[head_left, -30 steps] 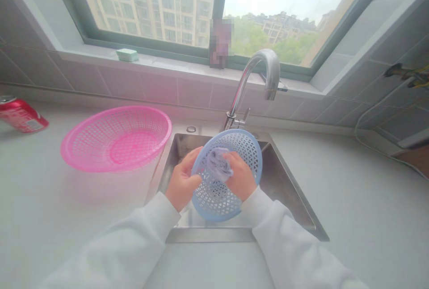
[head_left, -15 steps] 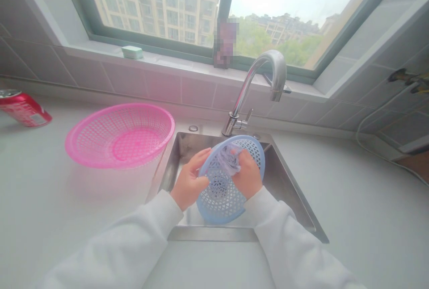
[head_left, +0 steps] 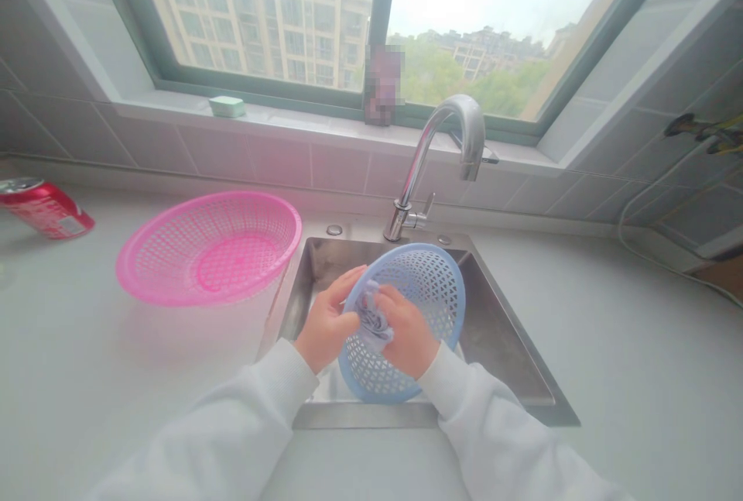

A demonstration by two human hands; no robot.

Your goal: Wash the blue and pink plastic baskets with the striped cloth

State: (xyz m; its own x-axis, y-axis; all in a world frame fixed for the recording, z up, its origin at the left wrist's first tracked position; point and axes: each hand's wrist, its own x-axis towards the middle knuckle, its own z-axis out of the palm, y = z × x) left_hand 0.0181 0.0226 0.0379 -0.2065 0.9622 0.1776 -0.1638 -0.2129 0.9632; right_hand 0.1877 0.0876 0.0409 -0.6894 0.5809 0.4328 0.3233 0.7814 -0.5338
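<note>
Above the square steel sink, the left hand holds a round blue plastic basket by its rim, and the right hand presses a crumpled pale blue cloth against it.

The pale blue plastic basket has a diamond lattice pattern and a solid blue rim. On it lies a crumpled lilac-grey cloth. At nine o'clock from it sits a bright pink plastic basket with the same diamond lattice around a solid pink base. Further out, towards nine o'clock, lies a red drink can with a white label panel and a silver top. At eleven o'clock, a pale mint-green soap box rests below a dull teal window frame. The wall tiles are pale grey with darker grout lines. At six o'clock, the white sleeves are plain.
</note>
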